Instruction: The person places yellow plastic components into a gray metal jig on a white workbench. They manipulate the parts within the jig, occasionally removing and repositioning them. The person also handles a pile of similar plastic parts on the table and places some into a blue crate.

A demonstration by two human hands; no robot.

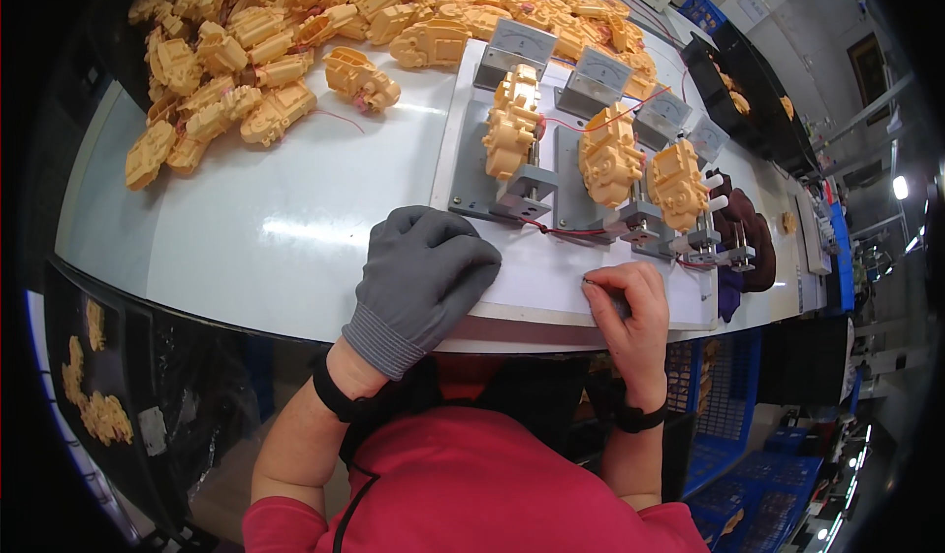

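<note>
Red shirt [463, 484] foremost, left hand [421, 272] curls, contents hidden; right hand [633, 309] pinches, hold unclear, nearer the upright middle housing [610, 159] ahead.

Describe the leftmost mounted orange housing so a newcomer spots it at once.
On the white table, look past the gloved left hand to the row of analog meters. In front of the leftmost meter, the orange housing is mounted on a grey fixture; it alone has both mounted neighbours to its right.
</note>
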